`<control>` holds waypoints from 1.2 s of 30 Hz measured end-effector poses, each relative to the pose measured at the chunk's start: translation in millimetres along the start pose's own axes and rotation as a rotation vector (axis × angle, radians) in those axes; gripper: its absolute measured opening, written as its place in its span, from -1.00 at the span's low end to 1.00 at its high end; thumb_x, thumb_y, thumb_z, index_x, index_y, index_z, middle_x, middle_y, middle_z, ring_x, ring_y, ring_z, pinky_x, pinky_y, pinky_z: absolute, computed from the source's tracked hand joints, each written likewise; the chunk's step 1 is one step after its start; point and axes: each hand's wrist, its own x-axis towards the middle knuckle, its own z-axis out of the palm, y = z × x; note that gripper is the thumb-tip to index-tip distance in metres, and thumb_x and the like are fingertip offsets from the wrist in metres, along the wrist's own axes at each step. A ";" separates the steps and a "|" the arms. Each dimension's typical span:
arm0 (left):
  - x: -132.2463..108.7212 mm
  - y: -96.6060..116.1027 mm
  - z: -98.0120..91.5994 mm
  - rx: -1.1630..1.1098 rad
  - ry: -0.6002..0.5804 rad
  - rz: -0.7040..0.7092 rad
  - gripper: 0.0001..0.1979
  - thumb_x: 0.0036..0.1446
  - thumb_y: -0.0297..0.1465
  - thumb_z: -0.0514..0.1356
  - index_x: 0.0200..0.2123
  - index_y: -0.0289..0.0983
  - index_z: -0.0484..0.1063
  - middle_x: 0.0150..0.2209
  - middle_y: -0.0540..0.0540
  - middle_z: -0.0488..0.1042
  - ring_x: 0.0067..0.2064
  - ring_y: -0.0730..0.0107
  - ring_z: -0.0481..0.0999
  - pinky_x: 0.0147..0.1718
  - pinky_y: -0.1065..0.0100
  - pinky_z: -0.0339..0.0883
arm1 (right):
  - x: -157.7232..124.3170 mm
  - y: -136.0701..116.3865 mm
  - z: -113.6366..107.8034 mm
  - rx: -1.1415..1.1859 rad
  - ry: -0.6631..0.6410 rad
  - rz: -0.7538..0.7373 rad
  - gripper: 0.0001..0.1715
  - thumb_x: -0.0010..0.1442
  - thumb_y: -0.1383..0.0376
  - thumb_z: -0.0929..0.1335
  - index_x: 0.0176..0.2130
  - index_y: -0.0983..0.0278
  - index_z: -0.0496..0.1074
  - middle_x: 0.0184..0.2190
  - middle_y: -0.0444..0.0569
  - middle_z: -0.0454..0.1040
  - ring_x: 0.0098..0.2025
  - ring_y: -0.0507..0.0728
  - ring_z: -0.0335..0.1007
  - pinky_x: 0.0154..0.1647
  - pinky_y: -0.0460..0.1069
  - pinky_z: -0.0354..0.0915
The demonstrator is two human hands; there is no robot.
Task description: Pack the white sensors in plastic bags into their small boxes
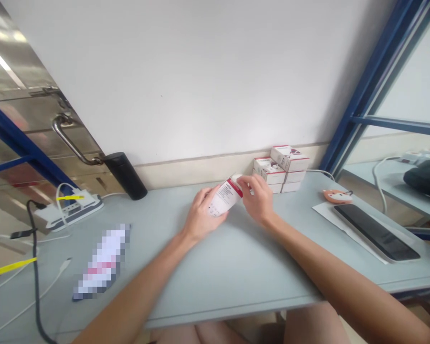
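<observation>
A small white box with a red stripe (225, 197) is held above the middle of the pale table (236, 267). My left hand (200, 215) wraps around its lower end with curled fingers. My right hand (258, 197) pinches its upper end, fingers closed at the red-striped flap. Just behind, against the wall, stands a stack of similar white and red boxes (281, 168).
A black cylinder (126, 175) leans at the back left near a white power strip (69, 208) with cables. A pixelated flat item (103, 262) lies front left. A tablet (374, 232) on paper and a small orange object (337, 195) lie right. Blue shelf frame (365, 95) stands right.
</observation>
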 end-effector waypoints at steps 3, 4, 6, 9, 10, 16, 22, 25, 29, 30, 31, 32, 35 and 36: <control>0.1 -2.9 1.4 -0.025 0.005 -0.033 -0.26 0.07 -0.31 0.41 0.32 -0.08 0.34 0.14 -0.18 0.46 0.11 0.08 0.57 0.11 0.15 0.50 | 4.3 -1.9 -2.1 0.040 -0.095 0.020 -0.79 0.39 0.21 0.31 -0.09 0.09 0.55 -0.18 -0.03 0.59 -0.20 0.18 0.48 -0.07 0.08 0.38; 0.3 -4.9 1.9 -0.029 0.007 -0.040 -0.27 0.06 -0.31 0.41 0.31 -0.09 0.35 0.13 -0.18 0.46 0.10 0.09 0.57 0.10 0.15 0.51 | 6.7 -1.7 -3.6 0.049 -0.134 0.021 -0.78 0.39 0.22 0.31 -0.07 0.08 0.55 -0.15 -0.05 0.61 -0.20 0.17 0.49 -0.07 0.08 0.39; 0.9 -9.6 2.6 -0.040 0.011 -0.048 -0.28 0.06 -0.30 0.41 0.30 -0.10 0.36 0.10 -0.17 0.47 0.07 0.11 0.58 0.08 0.17 0.51 | 11.1 -0.1 -6.4 0.049 -0.218 0.007 -0.75 0.39 0.25 0.29 -0.07 0.06 0.57 -0.09 -0.06 0.63 -0.16 0.19 0.53 -0.05 0.09 0.39; 2.6 -15.7 2.2 -0.057 0.005 -0.058 -0.30 0.07 -0.29 0.41 0.29 -0.11 0.37 0.06 -0.14 0.49 0.05 0.14 0.59 0.05 0.19 0.52 | 13.9 3.1 -7.2 0.017 -0.314 -0.009 -0.63 0.37 0.35 0.25 -0.01 0.04 0.56 -0.01 -0.08 0.64 -0.05 0.22 0.56 -0.02 0.10 0.40; 3.4 -16.8 1.5 -0.056 -0.004 -0.061 -0.31 0.07 -0.29 0.40 0.29 -0.11 0.37 0.05 -0.14 0.49 0.03 0.14 0.60 0.03 0.20 0.52 | 13.8 3.7 -6.6 0.004 -0.334 0.001 -0.58 0.35 0.39 0.24 0.02 0.03 0.55 -0.02 -0.08 0.64 -0.05 0.23 0.57 -0.03 0.10 0.40; 7.5 -15.9 -6.7 0.031 -0.066 -0.052 -0.30 0.06 -0.33 0.40 0.30 -0.09 0.38 0.07 -0.13 0.48 0.04 0.14 0.59 0.06 0.19 0.51 | 12.4 1.9 -2.4 0.022 -0.401 0.079 -0.41 0.32 0.43 0.25 0.23 0.00 0.39 -0.13 -0.10 0.66 -0.10 0.23 0.56 -0.04 0.12 0.41; 8.1 -20.4 -10.6 0.145 -0.084 0.111 -0.32 0.10 -0.38 0.37 0.31 -0.08 0.37 0.04 -0.15 0.50 0.07 0.10 0.57 0.11 0.15 0.49 | 14.7 15.6 2.0 0.250 -0.390 0.180 -0.20 0.20 0.42 0.31 0.38 0.08 0.20 -0.11 -0.06 0.56 -0.18 0.14 0.51 -0.06 0.06 0.47; 7.6 -23.8 -10.3 0.176 -0.079 0.177 -0.29 0.11 -0.40 0.38 0.33 -0.08 0.35 0.04 -0.16 0.50 0.05 0.11 0.57 0.12 0.14 0.49 | 13.4 27.6 6.5 0.283 -0.354 0.277 -0.06 0.12 0.38 0.37 0.42 0.13 0.12 0.07 0.06 0.42 -0.28 0.08 0.46 -0.09 0.10 0.52; 8.6 -23.8 -12.9 0.196 -0.100 0.250 -0.28 0.14 -0.42 0.35 0.36 -0.08 0.31 0.06 -0.17 0.50 0.06 0.11 0.56 0.12 0.13 0.50 | 12.9 38.2 7.6 0.232 -0.341 0.401 -0.01 0.05 0.35 0.44 0.41 0.13 0.18 0.19 0.14 0.28 -0.21 0.11 0.46 0.06 0.24 0.49; 9.2 -23.1 -14.3 0.196 -0.107 0.268 -0.29 0.16 -0.43 0.34 0.37 -0.08 0.30 0.06 -0.17 0.50 0.06 0.11 0.56 0.11 0.13 0.50 | 13.7 39.6 6.2 0.215 -0.349 0.428 0.03 0.01 0.33 0.48 0.40 0.13 0.20 0.23 0.17 0.25 -0.13 0.16 0.47 0.10 0.27 0.48; 9.8 -22.3 -15.8 0.193 -0.114 0.283 -0.30 0.18 -0.42 0.33 0.38 -0.08 0.29 0.06 -0.18 0.51 0.06 0.11 0.56 0.11 0.13 0.50 | 14.9 40.4 4.1 0.205 -0.363 0.457 0.08 -0.04 0.32 0.51 0.41 0.13 0.21 0.28 0.19 0.21 -0.02 0.22 0.46 0.13 0.28 0.46; 10.5 -21.6 -17.5 0.188 -0.121 0.297 -0.30 0.19 -0.42 0.32 0.38 -0.09 0.29 0.06 -0.18 0.51 0.07 0.11 0.56 0.10 0.13 0.51 | 16.1 41.0 1.6 0.210 -0.384 0.492 0.13 -0.08 0.30 0.55 0.41 0.13 0.20 0.32 0.22 0.18 0.09 0.28 0.43 0.16 0.29 0.44; 12.0 -20.9 -22.0 0.166 -0.144 0.325 -0.31 0.21 -0.40 0.31 0.39 -0.08 0.28 0.10 -0.20 0.50 0.08 0.10 0.56 0.12 0.11 0.50 | 18.9 41.0 -6.1 0.355 -0.477 0.610 0.20 -0.12 0.29 0.58 0.42 0.14 0.20 0.35 0.21 0.26 0.25 0.35 0.35 0.16 0.25 0.45; 12.3 -21.2 -23.1 0.159 -0.155 0.327 -0.31 0.21 -0.39 0.31 0.39 -0.07 0.29 0.11 -0.20 0.50 0.08 0.09 0.56 0.13 0.09 0.50 | 19.5 40.8 -8.2 0.419 -0.500 0.639 0.18 -0.12 0.30 0.58 0.41 0.14 0.22 0.32 0.19 0.32 0.25 0.33 0.37 0.14 0.23 0.47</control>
